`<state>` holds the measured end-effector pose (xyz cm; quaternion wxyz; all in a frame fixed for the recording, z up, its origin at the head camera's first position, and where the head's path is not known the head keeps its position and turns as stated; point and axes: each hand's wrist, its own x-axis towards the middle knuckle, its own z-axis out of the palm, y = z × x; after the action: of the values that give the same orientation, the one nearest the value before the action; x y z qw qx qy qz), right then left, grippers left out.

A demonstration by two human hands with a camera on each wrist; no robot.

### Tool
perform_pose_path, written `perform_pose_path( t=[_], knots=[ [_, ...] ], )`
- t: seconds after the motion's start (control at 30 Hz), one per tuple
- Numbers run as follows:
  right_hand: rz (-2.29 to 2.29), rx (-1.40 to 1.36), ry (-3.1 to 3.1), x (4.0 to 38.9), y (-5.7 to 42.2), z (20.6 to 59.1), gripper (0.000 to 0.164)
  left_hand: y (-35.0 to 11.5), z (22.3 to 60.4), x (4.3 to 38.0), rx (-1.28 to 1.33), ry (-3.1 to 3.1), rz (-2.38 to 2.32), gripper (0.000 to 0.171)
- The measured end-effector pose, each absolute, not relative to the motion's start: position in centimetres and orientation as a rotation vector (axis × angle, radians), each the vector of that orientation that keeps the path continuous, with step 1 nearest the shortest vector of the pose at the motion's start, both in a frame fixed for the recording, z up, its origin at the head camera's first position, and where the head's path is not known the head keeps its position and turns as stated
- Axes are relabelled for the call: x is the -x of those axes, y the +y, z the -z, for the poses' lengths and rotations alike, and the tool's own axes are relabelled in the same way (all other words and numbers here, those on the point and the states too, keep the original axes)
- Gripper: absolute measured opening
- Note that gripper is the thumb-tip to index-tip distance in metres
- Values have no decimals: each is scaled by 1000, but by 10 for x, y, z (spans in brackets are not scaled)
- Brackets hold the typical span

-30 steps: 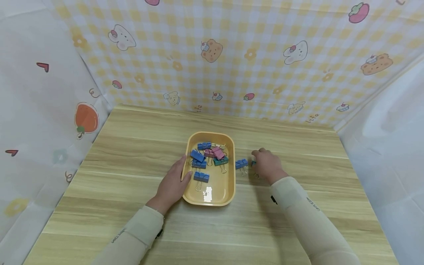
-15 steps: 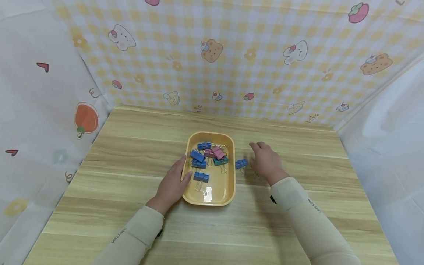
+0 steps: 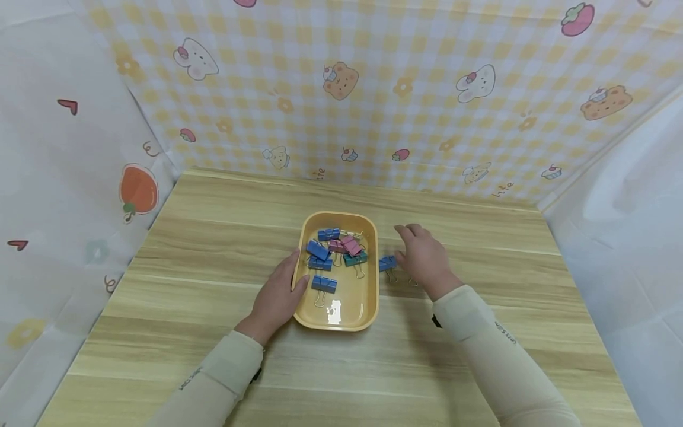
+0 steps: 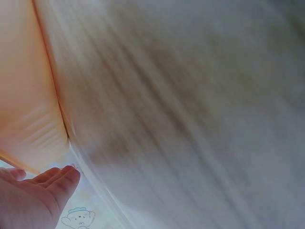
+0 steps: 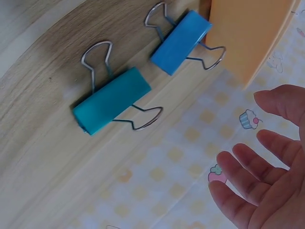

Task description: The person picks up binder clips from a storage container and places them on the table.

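My left hand (image 3: 275, 296) holds the left side of a yellow plastic tray (image 3: 352, 299), its thumb over the rim and its fingers along the outer wall. Inside lie several binder clips: blue ones such as the blue clip (image 3: 324, 284), pink clips (image 3: 351, 245) and a green clip (image 3: 356, 258). Just right of the tray, a blue binder clip (image 5: 181, 43) lies on the table beside a teal binder clip (image 5: 112, 101). Above this pair hovers my right hand (image 3: 425, 259), fingers spread apart and nothing in it; from the head, it hides most of the teal clip.
The wood-grain table (image 3: 213, 237) reaches back to a yellow checked cloth wall (image 3: 373, 107). White printed sheets hang at the left side (image 3: 53, 196) and right side (image 3: 629, 207). A wrist band (image 3: 469, 308) wraps each sleeve cuff.
My right hand has shifted slightly left, from over the teal clip toward the blue clip beside the tray, and its fingers have spread. My left hand and the tray have stayed put.
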<state>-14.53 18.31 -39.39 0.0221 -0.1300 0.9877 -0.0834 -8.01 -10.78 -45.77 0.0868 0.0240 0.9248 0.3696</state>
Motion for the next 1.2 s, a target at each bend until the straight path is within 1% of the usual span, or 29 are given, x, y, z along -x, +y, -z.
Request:
perform_pose_path(
  t=[0.23, 0.83, 1.0, 1.2],
  knots=[
    [284, 402, 3046, 145, 178, 394, 56, -108, 457, 80, -69, 2754, -1106, 68],
    [357, 662, 3113, 136, 157, 395, 55, -107, 454, 79, -53, 2743, -1109, 68],
    [407, 667, 3072, 134, 150, 397, 54, -107, 454, 79, -50, 2740, -1109, 68],
    [387, 628, 3004, 134, 139, 396, 57, -106, 452, 78, -39, 2734, -1110, 67]
  ],
)
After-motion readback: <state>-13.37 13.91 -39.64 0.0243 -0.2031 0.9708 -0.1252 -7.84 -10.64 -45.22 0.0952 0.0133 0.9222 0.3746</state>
